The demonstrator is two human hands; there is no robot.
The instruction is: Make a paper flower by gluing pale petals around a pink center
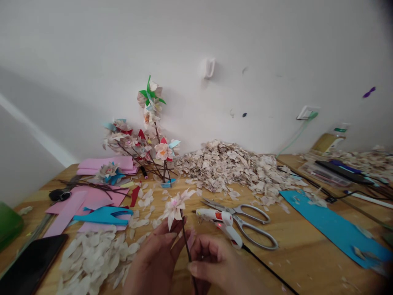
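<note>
An artificial flower (174, 208) with pale, pointed petals and a faint pink centre stands on a thin dark stem (186, 241) close in front of me. My left hand (156, 256) curls around it just below the bloom, with the thumb and fingers near the stem. Lower down, my right hand (211, 258) pinches the stem between thumb and bent fingers. A bit of pale pink shows between the stem and the right fingers; I cannot tell what it is. Just beyond lie a white glue gun (215, 216) with a red light and open metal scissors (256, 231).
A heap of dry pale petals (230, 168) lies against the wall. Finished flowers (164, 150) stand in a clear holder. Left are loose petals (92, 258), pink sheets (104, 164), cut blue paper (104, 216) and a phone (33, 264). Blue sheet (331, 225) lies right.
</note>
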